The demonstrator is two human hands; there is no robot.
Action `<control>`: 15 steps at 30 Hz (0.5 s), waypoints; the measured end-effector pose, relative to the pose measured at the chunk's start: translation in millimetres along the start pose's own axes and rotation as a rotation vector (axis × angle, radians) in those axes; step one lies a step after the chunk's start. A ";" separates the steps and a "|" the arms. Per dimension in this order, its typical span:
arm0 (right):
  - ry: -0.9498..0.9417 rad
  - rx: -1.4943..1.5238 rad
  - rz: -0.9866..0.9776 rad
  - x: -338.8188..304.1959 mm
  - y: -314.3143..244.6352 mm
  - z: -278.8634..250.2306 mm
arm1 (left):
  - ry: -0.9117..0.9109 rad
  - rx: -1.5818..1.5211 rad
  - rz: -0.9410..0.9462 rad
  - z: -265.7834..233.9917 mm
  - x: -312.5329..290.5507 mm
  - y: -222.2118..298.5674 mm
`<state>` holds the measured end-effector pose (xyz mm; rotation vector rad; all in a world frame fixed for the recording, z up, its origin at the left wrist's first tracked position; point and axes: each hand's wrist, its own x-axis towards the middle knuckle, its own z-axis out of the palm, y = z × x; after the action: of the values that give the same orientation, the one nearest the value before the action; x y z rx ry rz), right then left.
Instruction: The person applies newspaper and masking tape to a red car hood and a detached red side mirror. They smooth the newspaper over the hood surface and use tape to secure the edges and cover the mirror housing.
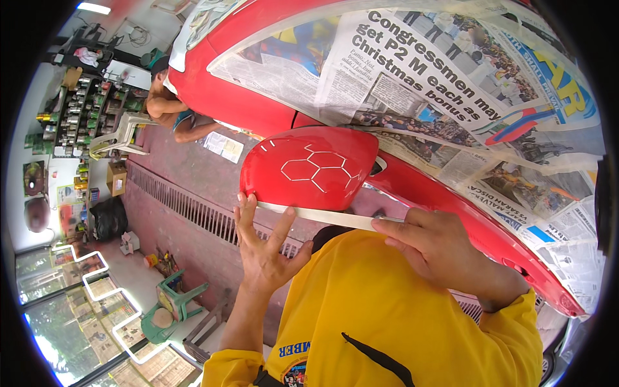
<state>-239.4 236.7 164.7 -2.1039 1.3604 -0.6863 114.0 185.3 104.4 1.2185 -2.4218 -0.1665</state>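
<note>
A red car side mirror [277,184] sits in front of me, its cover marked with thin pale lines in a honeycomb pattern and a few short strokes. Along its near lower edge runs a strip of cream masking tape [329,215], stretched off to the right. My left hand [265,248] has its fingers spread, with the fingertips touching the tape and the mirror's edge at the left. To the right, my right hand [432,244] pinches the tape's other end between thumb and fingers. Whether a roll is inside that hand is hidden.
Newspaper sheets under clear film [400,84] cover the red car's windows. A person [169,106] crouches by the car at the far left. A floor drain grate [187,203], a green plastic chair [174,300], a pale chair [126,134] and shelves of cans [84,109] stand leftward.
</note>
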 end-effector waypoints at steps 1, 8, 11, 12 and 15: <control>-0.004 -0.009 0.006 0.9 0.0 -0.2 | 0.003 -0.003 0.005 0.0 0.7 0.3; -0.019 0.008 0.011 -0.9 3.9 1.8 | 0.013 -0.013 -0.005 -0.2 3.1 5.9; -0.018 0.005 0.019 -1.7 5.6 4.8 | 0.006 -0.009 -0.016 -1.5 4.0 8.9; -0.018 -0.001 0.019 -2.1 6.7 5.9 | -0.001 -0.002 -0.019 -3.1 5.3 10.6; -0.008 -0.011 0.015 -3.4 10.9 10.1 | -0.010 0.005 -0.023 -3.9 6.4 12.5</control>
<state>-241.0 237.8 149.6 -2.1006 1.3771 -0.6655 103.0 188.2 113.6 1.2512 -2.4188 -0.1742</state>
